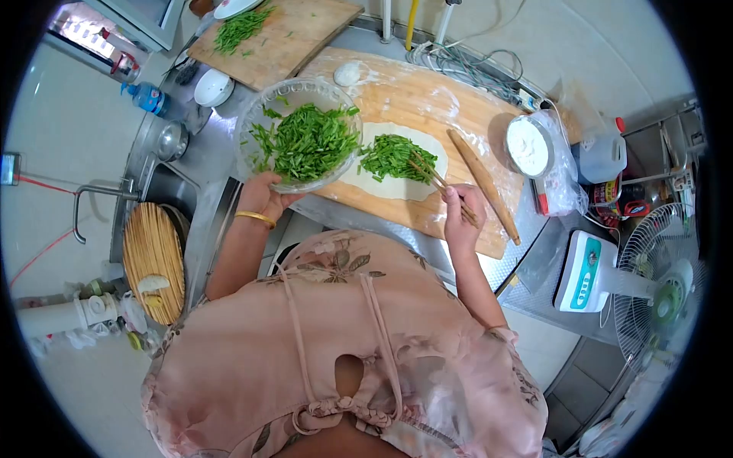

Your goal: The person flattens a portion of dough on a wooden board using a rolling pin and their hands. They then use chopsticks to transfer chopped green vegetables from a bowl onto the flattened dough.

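Note:
My left hand (267, 195) grips the near rim of a clear bowl (248, 153) that holds chopped green vegetables (309, 143). The bowl is tilted a little over the left part of the floured wooden board (412, 90). My right hand (464, 214) is closed around a pair of chopsticks (437, 182). Their tips touch a pile of chopped greens (393, 157) lying on a flat sheet of dough (374, 187). To the right of the dough, a rolling pin (485, 185) lies slantwise. A small dough ball (347, 74) sits behind the bowl.
A cutting board (286, 46) with more greens stands at the back left, beside a white bowl (214, 88). On the right are a container of flour (528, 146), a plastic jug (601, 159), a white scale (586, 271) and a fan (664, 286). The sink (169, 191) is left.

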Tool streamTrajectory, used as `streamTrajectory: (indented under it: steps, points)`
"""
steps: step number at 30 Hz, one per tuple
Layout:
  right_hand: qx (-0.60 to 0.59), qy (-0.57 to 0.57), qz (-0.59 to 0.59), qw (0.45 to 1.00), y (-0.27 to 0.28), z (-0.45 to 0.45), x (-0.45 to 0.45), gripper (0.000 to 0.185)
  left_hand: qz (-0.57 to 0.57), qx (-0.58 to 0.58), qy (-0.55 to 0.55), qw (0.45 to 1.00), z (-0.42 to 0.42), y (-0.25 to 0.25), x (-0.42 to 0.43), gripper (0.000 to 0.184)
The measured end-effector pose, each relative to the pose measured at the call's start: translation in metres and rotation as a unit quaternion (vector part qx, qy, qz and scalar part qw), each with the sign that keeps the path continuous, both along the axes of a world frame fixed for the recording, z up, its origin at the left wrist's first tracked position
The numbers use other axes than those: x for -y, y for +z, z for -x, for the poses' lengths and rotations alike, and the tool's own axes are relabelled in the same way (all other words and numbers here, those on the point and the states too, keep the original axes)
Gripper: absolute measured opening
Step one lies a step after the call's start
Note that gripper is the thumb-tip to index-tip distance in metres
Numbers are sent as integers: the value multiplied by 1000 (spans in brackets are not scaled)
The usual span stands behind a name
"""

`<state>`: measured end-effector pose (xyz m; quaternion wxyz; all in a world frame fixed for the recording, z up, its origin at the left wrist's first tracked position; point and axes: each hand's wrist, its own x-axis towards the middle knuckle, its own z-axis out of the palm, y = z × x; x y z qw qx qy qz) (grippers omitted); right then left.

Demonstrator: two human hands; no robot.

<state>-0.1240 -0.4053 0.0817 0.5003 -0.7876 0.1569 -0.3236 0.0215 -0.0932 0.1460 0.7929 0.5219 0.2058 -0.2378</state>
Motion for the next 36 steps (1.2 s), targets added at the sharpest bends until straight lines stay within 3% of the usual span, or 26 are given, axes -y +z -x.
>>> streamTrajectory:
  steps: [3,11,14,17,20,22,24,27,31,36]
  points:
    - [39,10,68,997,-1,-19,-16,8,-6,-7,-5,1000,1,-1,-3,53]
    - [31,121,21,992,3,-45,-56,7,-35,-17,6,999,5,3,-7,54]
    - [54,87,33,994,15,-37,-47,7,-34,6,-1,999,7,4,-7,53]
    - [-12,111,-27,993,12,-26,-36,11,-52,32,-4,998,7,-3,-11,52]
    - [-36,106,-15,994,-10,-27,-31,16,-69,16,5,997,6,-1,-6,52]
    - [-47,75,-79,993,-19,-26,-24,13,-72,32,12,997,8,1,0,52]
    - [-52,67,-164,983,-10,-21,-21,11,-80,42,14,996,9,0,6,53]
    - [18,52,-190,980,19,-17,-19,10,-97,56,21,994,9,-3,17,54]
    - [95,79,-160,979,47,-20,-28,8,-99,70,17,992,10,-7,32,57]
    - [53,199,-99,973,59,-27,-55,6,-111,90,23,990,13,-12,51,60]
